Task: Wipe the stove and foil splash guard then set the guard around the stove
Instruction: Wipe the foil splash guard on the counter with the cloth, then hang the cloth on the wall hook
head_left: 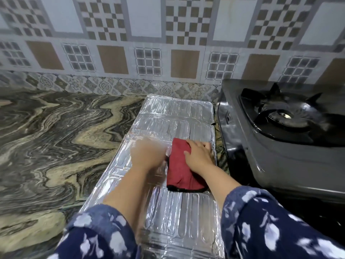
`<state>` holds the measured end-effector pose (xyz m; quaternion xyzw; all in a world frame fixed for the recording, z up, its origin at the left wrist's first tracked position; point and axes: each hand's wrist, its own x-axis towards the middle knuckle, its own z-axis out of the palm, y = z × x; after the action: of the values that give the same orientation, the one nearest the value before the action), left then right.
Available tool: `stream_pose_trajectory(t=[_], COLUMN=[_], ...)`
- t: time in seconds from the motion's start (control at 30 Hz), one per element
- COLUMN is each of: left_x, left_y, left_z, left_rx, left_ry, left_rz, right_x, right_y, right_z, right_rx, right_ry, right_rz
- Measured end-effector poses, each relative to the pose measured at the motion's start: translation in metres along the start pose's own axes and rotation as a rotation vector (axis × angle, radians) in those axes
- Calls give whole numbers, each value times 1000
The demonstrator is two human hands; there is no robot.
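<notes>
- The guard [168, 116] lies flat and unfolded on the marbled desk [56, 128], its long side running away from you toward the tiled wall [149, 43].
- The stove [280, 146] sits just right of the guard, close beside its right edge; one black burner [283, 114] shows.
- A red cloth [179, 165] with a dark hem lies on the guard, right of centre.
- Your right hand [198, 156] lies flat on the cloth, fingers spread wide, pressing it to the foil; not gripping.
- Your left hand [147, 156] is over the guard just left of the cloth. It is blurred: you cannot tell whether it is wide or closed, or whether it touches the foil.
- Both sleeves [270, 227] are dark blue with pale print.
</notes>
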<state>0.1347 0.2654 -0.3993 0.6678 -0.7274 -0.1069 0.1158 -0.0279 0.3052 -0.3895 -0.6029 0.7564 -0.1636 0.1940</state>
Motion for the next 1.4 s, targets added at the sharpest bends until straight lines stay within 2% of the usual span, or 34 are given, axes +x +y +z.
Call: stream_pose_trajectory(t=[0.1, 0.23, 0.37, 0.47, 0.57, 0.67, 0.8, 0.93, 1.07, 1.2, 1.27, 1.4], left_x=[-30, -55, -73, -78, -74, -70, -61, -49, -16, 38, 71, 138], left_y=[24, 31, 32, 37, 44, 54, 73, 89, 106, 136, 154, 190], left_z=[12, 14, -8, -45, -83, -121, -168, -198, -216, -251, -273, -314], left_rx=[-76, -251, -479, -588, -662, -655, -685, -747, -793, -830, -838, -665], left_ry=[-24, -34, 30, 87, 103, 149, 207, 154, 134, 197, 242, 469], left_rz=[-8, -45, -49, -25, 70, 133, 220, 297, 344, 389, 420, 466], right_x=[2, -5, -25, -38, -45, -46, -41, -25, 5, 53, 80, 138], right_y=[0, -1, -13, -34, -55, -70, -81, -91, -95, -95, -96, -111], right_z=[-5, -11, -31, -62, -100, -133, -173, -214, -251, -291, -316, -369], right_rx=[-28, 53, 395, 536, 676, 749, 719, 855, 882, 816, 735, 617], right_ry=[-15, -166, -190, -186, -177, -71, 88, 197, 315, 456, 534, 585], right_rz=[68, 189, 113, 62, -5, -112, -187, -231, -270, -316, -404, -599])
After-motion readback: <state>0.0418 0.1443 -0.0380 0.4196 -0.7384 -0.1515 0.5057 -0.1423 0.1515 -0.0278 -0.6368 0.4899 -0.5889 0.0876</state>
